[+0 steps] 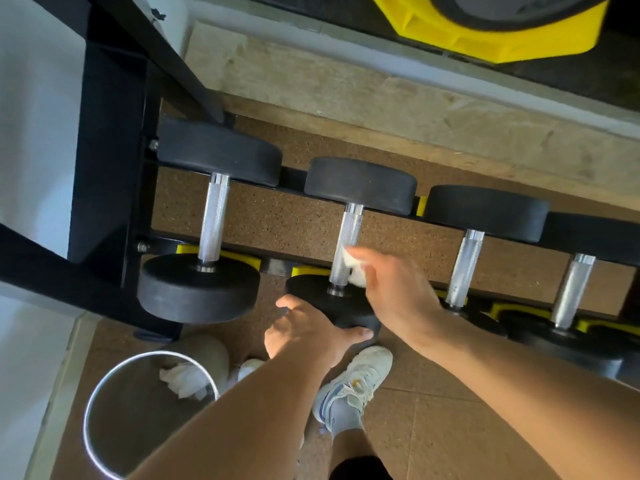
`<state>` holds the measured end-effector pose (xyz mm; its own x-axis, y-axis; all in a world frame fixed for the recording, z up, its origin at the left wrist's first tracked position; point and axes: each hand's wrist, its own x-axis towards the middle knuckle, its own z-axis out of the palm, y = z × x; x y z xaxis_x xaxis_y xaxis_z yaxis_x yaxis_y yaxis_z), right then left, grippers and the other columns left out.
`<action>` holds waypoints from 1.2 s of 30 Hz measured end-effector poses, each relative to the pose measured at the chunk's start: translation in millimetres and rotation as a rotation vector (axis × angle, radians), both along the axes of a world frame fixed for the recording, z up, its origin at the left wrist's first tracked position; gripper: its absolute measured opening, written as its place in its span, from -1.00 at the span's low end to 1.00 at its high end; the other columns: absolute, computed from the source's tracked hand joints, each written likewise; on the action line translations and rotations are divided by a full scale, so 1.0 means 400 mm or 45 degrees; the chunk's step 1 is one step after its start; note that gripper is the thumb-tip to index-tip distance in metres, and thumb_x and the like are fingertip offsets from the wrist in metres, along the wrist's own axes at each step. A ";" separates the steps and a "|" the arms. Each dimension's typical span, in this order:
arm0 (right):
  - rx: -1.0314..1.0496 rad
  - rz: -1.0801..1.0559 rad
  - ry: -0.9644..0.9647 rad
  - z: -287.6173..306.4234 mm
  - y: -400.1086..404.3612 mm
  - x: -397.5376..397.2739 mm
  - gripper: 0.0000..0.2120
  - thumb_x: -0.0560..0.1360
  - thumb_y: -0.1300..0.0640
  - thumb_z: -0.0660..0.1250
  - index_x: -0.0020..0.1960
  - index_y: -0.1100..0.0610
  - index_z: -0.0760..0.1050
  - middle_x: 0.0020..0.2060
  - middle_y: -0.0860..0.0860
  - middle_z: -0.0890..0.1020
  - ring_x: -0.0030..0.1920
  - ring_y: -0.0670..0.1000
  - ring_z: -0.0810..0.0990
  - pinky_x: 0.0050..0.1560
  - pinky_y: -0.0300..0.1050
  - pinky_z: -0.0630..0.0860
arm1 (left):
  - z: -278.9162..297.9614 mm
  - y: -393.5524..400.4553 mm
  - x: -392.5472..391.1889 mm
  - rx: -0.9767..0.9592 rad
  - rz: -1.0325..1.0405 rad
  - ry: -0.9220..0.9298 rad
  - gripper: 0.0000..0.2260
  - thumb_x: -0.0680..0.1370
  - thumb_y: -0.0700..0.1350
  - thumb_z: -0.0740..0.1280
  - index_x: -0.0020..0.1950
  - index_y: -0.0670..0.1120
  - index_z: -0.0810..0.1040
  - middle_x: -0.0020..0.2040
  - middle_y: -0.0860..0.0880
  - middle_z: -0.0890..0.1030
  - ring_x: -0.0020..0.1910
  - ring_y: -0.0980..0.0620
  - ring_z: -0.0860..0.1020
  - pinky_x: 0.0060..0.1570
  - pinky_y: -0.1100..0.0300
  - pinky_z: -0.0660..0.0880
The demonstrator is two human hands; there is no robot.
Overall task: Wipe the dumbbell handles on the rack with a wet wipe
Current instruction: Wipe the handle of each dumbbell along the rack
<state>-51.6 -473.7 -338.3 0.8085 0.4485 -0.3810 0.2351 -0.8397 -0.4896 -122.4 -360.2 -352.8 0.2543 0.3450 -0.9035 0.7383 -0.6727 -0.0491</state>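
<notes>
a black steel rack with yellow cradle pads holds a row of black round-headed dumbbells with knurled chrome handles, seen from above. the second dumbbell from the left is the one being handled. the left hand grips its near head, fingers curled over the edge of the black disc with the thumb on the left side. the right hand is at the lower part of that dumbbell's chrome handle, holding a white wet wipe against the handle's right side; the hand is motion-blurred, so it seems the fingers pinch the wipe rather than wrap the bar, with the index finger stretched out above it. the leftmost dumbbell lies just beside, untouched, and two more handles sit to the right. on the speckled brown floor below the rack stands a round metal-rimmed bin with crumpled white wipes inside. a white sneaker with blue stripes is planted between the two forearms.
</notes>
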 end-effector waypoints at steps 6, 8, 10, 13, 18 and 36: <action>-0.043 0.758 -0.514 -0.094 0.018 0.135 -0.37 0.29 0.55 0.36 0.32 0.19 0.54 0.31 0.12 0.56 0.40 0.08 0.45 0.37 0.08 0.43 | -0.002 -0.001 0.000 0.015 0.014 -0.008 0.35 0.16 0.57 0.42 0.58 -0.27 -0.07 0.41 -0.15 0.48 0.40 -0.17 0.47 0.26 0.01 0.45; -0.101 0.952 -0.430 -0.137 -0.009 0.127 -0.47 0.35 0.48 0.30 0.26 0.16 0.58 0.29 0.09 0.59 0.41 0.08 0.44 0.40 0.11 0.39 | -0.003 -0.002 -0.001 0.015 0.017 -0.015 0.35 0.16 0.57 0.43 0.58 -0.27 -0.06 0.39 -0.15 0.50 0.39 -0.17 0.48 0.26 0.01 0.45; -0.050 0.991 -0.297 -0.150 -0.034 0.091 -0.50 0.38 0.43 0.25 0.24 0.12 0.60 0.28 0.03 0.60 0.40 0.04 0.46 0.37 0.11 0.44 | -0.007 -0.004 -0.003 0.024 0.012 -0.029 0.33 0.16 0.56 0.43 0.57 -0.28 -0.03 0.37 -0.14 0.52 0.37 -0.17 0.50 0.25 0.02 0.45; 0.059 0.687 0.113 -0.119 -0.038 0.025 -0.52 0.49 0.40 0.23 0.27 -0.01 0.59 0.29 -0.12 0.58 0.31 -0.11 0.52 0.37 -0.10 0.43 | -0.007 -0.006 -0.002 0.035 0.047 -0.047 0.31 0.14 0.56 0.44 0.55 -0.25 0.02 0.33 -0.12 0.55 0.34 -0.14 0.52 0.22 0.04 0.47; 0.472 -0.371 0.442 -0.028 -0.009 -0.020 -0.67 0.61 0.23 0.23 0.22 -0.11 0.58 0.12 -0.21 0.63 0.14 -0.23 0.56 0.23 -0.15 0.50 | 0.001 0.018 -0.028 -0.074 0.234 -0.138 0.23 0.14 0.56 0.44 0.55 -0.15 0.10 0.36 -0.08 0.52 0.35 -0.14 0.51 0.24 -0.01 0.49; 1.201 -1.611 1.052 0.121 0.141 -0.083 -0.73 0.61 0.11 0.29 0.28 0.14 0.52 0.10 0.11 0.69 0.12 0.07 0.67 0.27 0.08 0.51 | 0.163 0.136 -0.103 -0.370 1.644 -0.992 -0.76 0.46 0.13 0.50 -0.17 -0.04 0.75 -0.29 -0.03 0.71 -0.31 0.09 0.62 -0.23 0.13 0.38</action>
<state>-84.8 -417.3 -289.8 0.5504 0.0502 -0.8334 -0.8014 0.3118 -0.5104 -163.7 -305.8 -287.4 0.3564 0.5364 -0.7650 0.5865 0.5089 0.6301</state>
